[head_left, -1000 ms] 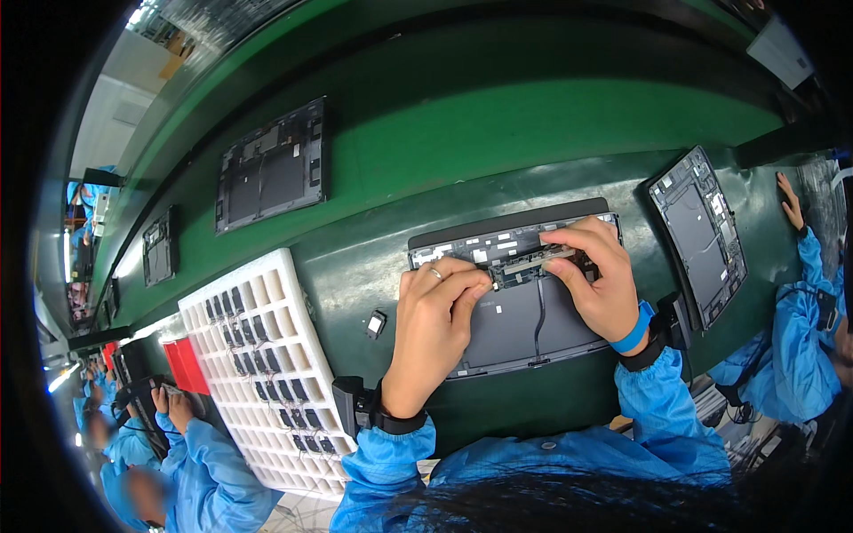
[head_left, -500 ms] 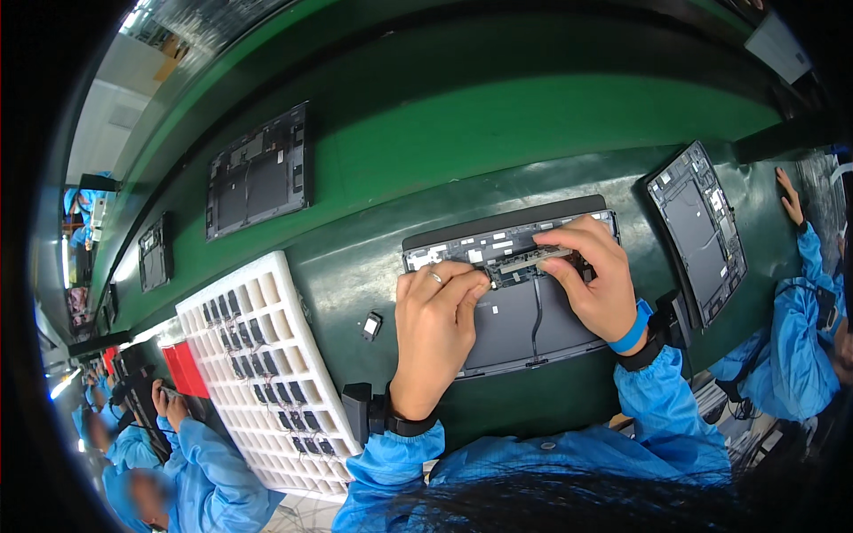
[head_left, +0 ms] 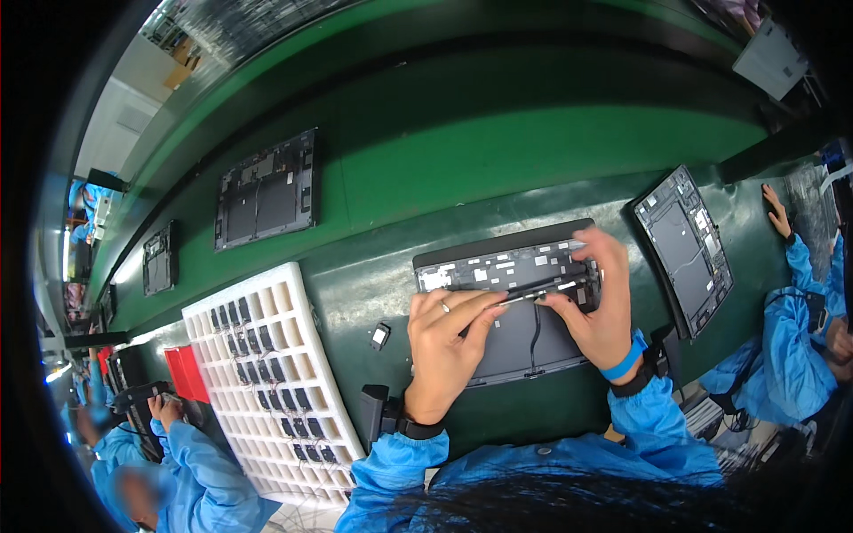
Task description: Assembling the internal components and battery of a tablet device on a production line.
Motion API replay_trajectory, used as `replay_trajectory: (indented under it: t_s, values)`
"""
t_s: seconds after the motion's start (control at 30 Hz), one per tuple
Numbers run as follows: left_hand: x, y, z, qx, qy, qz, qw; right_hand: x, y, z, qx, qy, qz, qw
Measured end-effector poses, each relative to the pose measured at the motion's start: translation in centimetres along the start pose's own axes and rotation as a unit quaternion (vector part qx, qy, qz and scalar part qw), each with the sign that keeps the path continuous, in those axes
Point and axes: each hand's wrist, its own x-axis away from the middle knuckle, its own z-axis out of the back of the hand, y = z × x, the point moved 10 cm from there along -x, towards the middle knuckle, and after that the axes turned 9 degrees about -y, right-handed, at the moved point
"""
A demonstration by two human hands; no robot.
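In front of me an opened dark laptop chassis lies on the green bench, its components exposed and a black cable running down its middle. My left hand pinches the left end of a slim circuit board, held tilted over the chassis. At the board's right end is the thumb of my right hand; its other fingers are spread away and slightly blurred. A small black module with a white label lies on the bench left of my left hand.
At left stands a white foam tray holding several small black wired parts, beside a red bin. More open chassis lie at right and on the far-left green belt. Co-workers in blue sit at both sides.
My right fingers have let go of the board and spread apart and up. The board has tilted edge-on in my left pinch. The whole view has shifted slightly.
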Motion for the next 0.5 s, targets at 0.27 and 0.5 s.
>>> replay_trajectory:
  t_s: [0.27, 0.5]
  values:
    - [1.2, 1.3, 0.1, -0.070, 0.069, -0.015, 0.995, 3.3, 3.0, 0.3, 0.101, -0.035, -0.129, 0.986]
    - [0.2, 0.2, 0.8, -0.139, 0.059, 0.028, 0.988, 2.2, 2.6, -0.2, 0.081, -0.072, -0.067, 0.992]
